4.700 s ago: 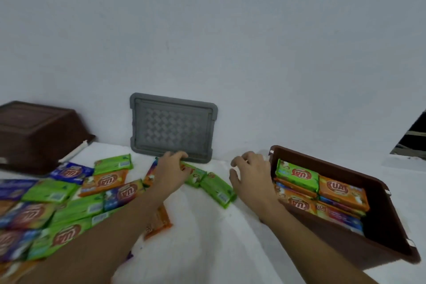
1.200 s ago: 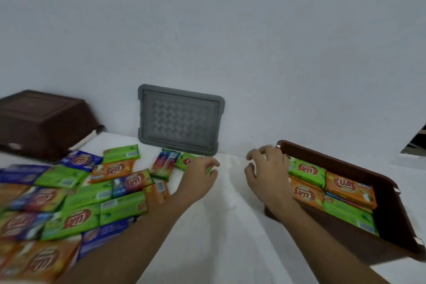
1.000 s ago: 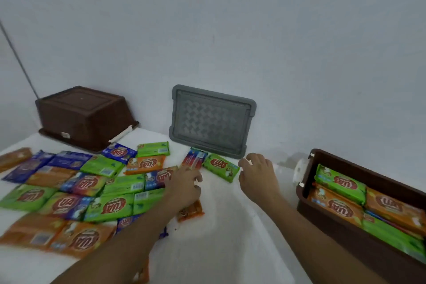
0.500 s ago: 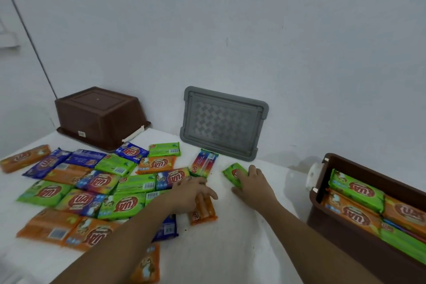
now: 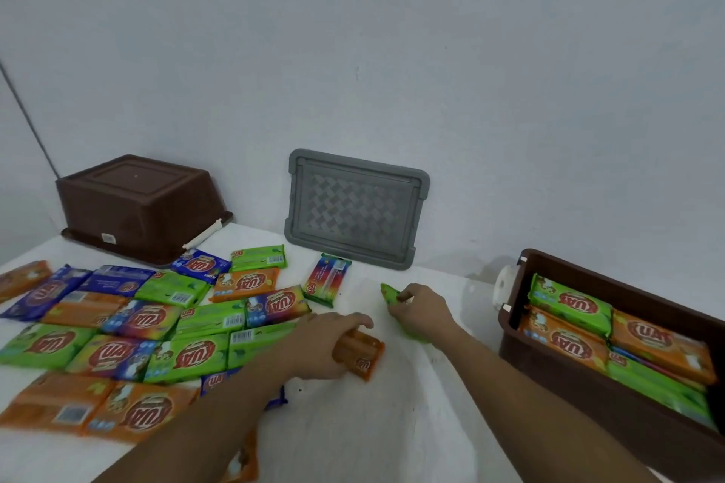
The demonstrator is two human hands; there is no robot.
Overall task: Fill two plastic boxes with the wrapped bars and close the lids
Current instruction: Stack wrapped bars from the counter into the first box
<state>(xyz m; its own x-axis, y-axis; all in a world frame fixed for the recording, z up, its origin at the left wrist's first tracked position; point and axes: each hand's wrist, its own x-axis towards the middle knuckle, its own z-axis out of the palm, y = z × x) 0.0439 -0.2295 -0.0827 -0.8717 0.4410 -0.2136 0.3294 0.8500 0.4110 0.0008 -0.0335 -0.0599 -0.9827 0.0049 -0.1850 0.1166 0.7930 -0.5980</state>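
— So, what is each hand doing?

— The left hand (image 5: 325, 345) has its fingers curled over an orange bar (image 5: 363, 357), which lies on the white table (image 5: 392, 427) in front of the grey lid (image 5: 355, 208), nearer the person. Half a second ago that hand lay flatter on the same bar; now it grasps it.

— And the other?

— The right hand (image 5: 419, 312) pinches a green bar (image 5: 389, 293) just in front of the lid's right corner. One end of the wrapper pokes out past the fingers toward the lid. Half a second ago the palm only covered this bar; now the fingers are closed on it. Whether it is off the table I cannot tell.

— Where are the boxes?

— The open brown box (image 5: 588, 396) sits to the right of the lid, well apart from both hands, with green and orange bars stacked inside. A second or so ago the right hand was at its left rim. The second brown box (image 5: 137, 204) stands upside down to the left of the lid.

— The rest?

— A loose spread of bars (image 5: 157, 325) covers the table left of the lid and in front of it, lying as before. A rainbow-striped bar (image 5: 327, 284) lies just in front of the lid's left half.
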